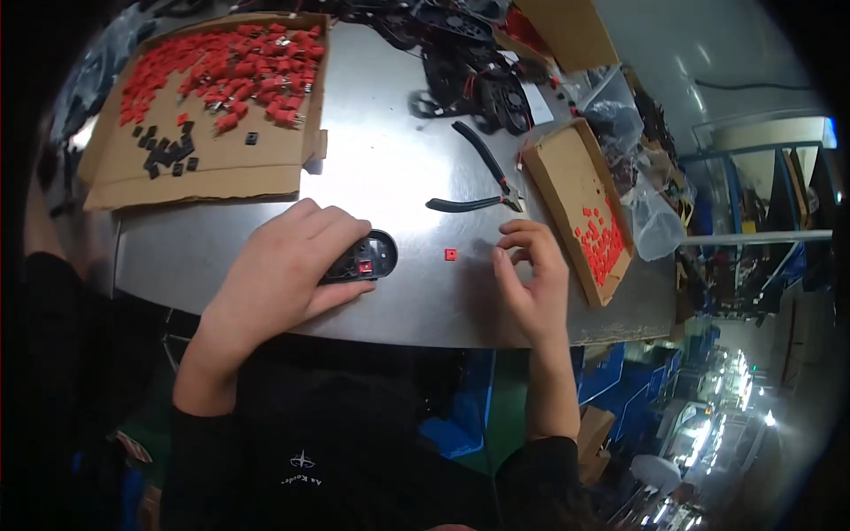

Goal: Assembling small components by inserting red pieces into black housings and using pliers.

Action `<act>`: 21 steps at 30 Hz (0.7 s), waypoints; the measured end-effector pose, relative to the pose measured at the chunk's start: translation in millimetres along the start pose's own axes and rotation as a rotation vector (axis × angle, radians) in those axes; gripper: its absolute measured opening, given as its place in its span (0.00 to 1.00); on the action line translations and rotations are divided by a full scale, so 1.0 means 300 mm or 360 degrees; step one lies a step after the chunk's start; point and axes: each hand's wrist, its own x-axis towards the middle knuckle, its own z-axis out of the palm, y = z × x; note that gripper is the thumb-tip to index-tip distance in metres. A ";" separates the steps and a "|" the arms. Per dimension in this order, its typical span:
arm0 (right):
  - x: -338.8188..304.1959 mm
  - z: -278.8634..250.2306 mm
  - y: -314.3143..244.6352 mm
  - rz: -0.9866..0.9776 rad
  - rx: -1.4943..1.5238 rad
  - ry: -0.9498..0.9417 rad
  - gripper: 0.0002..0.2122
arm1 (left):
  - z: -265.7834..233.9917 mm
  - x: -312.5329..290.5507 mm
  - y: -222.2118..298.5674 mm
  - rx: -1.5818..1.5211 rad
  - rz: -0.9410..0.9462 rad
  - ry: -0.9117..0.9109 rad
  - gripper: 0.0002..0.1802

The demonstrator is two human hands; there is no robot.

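Note:
My left hand grips a black plastic housing with a rounded end, close to the table's near edge. Inside the housing sits a small red square piece; the palm and fingers hide the housing's left part. Another red square piece lies on the metal table between the two hands. To its right my right hand is held with loosely curled fingers, thumb and fingertips apart, and nothing shows in it. Black-handled cutting pliers lie with handles spread, just beyond the right hand.
On the far left, a cardboard tray holds many red parts with metal pins and several black square pieces. A narrow cardboard box with small red pieces stands at the right. Black fans with cables and clear plastic bags crowd behind.

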 end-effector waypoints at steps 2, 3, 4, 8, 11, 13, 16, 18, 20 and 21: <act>-0.003 -0.040 -0.005 -0.0113 -0.0152 -0.0164 0.07 | 0.007 0.001 -0.001 -0.0071 -0.0074 0.0042 0.26; -0.002 -0.035 -0.010 -0.0121 -0.0181 -0.0248 0.09 | 0.006 0.005 -0.002 -0.0085 -0.0086 0.0035 0.26; 0.004 -0.016 -0.008 -0.0112 -0.0184 -0.0267 0.09 | 0.002 0.008 -0.002 -0.0093 -0.0110 -0.0045 0.27; 0.052 0.035 -0.012 -0.0516 -0.0290 -0.0513 0.11 | 0.010 0.014 0.006 -0.0140 -0.0143 -0.0115 0.28; 0.069 0.055 -0.023 -0.0430 -0.0358 -0.0610 0.13 | 0.000 0.010 -0.004 -0.0141 -0.0140 -0.0168 0.29; 0.072 0.063 -0.027 -0.0532 -0.0393 -0.0554 0.14 | 0.000 0.006 -0.011 -0.0167 -0.0131 -0.0150 0.29; 0.065 0.071 -0.026 -0.0486 -0.0295 -0.0492 0.12 | 0.008 -0.004 -0.023 -0.0183 -0.0112 -0.0126 0.29; 0.066 0.067 -0.001 -0.0537 -0.0355 -0.0517 0.12 | 0.003 -0.009 -0.019 -0.0176 -0.0113 -0.0106 0.29; 0.074 0.074 -0.004 -0.0592 -0.0414 -0.0540 0.11 | 0.006 -0.011 -0.020 -0.0173 -0.0107 -0.0092 0.28; 0.079 0.085 -0.016 -0.0543 -0.0364 -0.0473 0.10 | 0.011 -0.013 -0.025 -0.0176 -0.0119 -0.0078 0.28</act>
